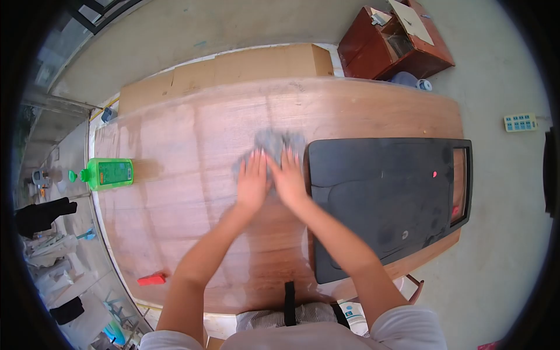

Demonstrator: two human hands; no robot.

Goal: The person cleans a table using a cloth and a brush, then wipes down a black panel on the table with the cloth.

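Both hands press down on a crumpled grey cloth (269, 139) lying on the middle of a wooden table (181, 233). My left hand (252, 179) rests flat on it with fingers stretched forward. Beside it, thumbs close together, my right hand (287, 176) also lies flat on the cloth, its fingers pointing away from me. Part of the cloth is hidden under the palms. Just right of my right hand is the edge of a dark grey flat panel (373, 192) with a framed opening at its right end.
A green bottle (115, 173) lies near the table's left edge. A small red object (151, 279) is at the front left. Cardboard (245, 65) runs behind the table, with a reddish-brown cabinet (373, 52) at the back right. A power strip (520, 122) shows at the right.
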